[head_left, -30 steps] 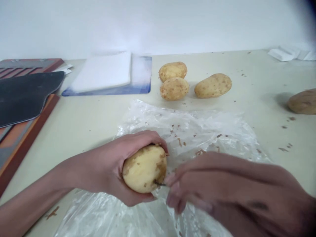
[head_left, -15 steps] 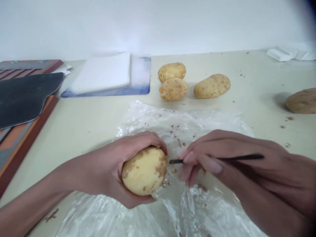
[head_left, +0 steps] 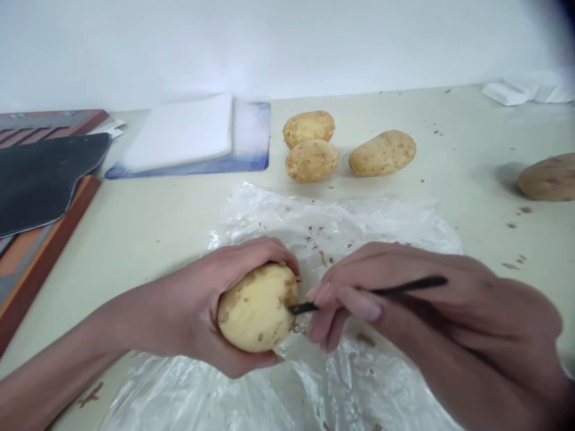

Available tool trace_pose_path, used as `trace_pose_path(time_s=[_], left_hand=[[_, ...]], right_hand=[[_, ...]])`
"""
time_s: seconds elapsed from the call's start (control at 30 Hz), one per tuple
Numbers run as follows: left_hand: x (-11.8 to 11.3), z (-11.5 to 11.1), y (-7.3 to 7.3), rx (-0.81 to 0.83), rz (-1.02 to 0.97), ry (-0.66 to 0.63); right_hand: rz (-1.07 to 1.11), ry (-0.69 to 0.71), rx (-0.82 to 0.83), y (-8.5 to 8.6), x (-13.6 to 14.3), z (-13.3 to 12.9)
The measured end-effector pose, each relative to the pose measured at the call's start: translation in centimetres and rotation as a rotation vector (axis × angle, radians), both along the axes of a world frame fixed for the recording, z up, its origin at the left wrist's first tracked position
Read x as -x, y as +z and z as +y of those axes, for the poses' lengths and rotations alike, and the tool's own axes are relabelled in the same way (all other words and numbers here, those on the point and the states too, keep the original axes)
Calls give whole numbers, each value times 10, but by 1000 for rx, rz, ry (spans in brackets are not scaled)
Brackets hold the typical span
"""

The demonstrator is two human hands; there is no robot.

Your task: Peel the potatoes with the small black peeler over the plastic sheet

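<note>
My left hand (head_left: 193,305) is wrapped round a potato (head_left: 256,311) whose near face is pale, with brown skin patches left mainly at the right edge. Pinched in my right hand (head_left: 386,305) is a thin black tool (head_left: 411,285), its kind not clear. The tool's tip meets the right side of the potato. Both hands are above a crumpled clear plastic bag (head_left: 251,221) strewn with bits of brown peel.
Behind the bag lie three potatoes (head_left: 381,154), and another potato (head_left: 550,178) is at the right edge. At back left, a white block (head_left: 184,131) rests on a blue-edged sheet (head_left: 251,163). A wooden frame (head_left: 67,224) with a black mat (head_left: 45,179) occupies the left.
My right hand has moved left and slightly down, bringing the black tool's tip onto the potato's brown patch. The left hand keeps its hold. The whole view has shifted slightly.
</note>
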State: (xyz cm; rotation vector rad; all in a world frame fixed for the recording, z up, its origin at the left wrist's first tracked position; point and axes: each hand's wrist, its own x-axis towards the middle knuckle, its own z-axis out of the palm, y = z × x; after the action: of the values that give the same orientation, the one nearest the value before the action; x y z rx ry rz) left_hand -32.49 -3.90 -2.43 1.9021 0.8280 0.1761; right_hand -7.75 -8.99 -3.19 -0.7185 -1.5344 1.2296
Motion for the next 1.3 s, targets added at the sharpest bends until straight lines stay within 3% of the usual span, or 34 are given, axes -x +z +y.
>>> trace_pose_path(time_s=[0.2, 0.53, 0.7, 0.9, 1.13, 1.3], left_hand=[[-3, -1, -1, -9, 2, -2], [-2, 1, 2, -69, 47, -13], [-4, -3, 1, -10, 9, 2], [-3, -3, 1, -131, 33, -4], [-2, -3, -4, -41, -11, 12], [-1, -3, -2, -143, 30, -25]], right_hand=[[182, 5, 161, 0, 4, -4], [181, 8, 270, 1, 1, 3], [186, 37, 246, 2, 5, 2], [212, -19, 287, -3, -1, 4], [258, 51, 348, 3, 13, 1], [258, -16, 358, -2, 5, 5]])
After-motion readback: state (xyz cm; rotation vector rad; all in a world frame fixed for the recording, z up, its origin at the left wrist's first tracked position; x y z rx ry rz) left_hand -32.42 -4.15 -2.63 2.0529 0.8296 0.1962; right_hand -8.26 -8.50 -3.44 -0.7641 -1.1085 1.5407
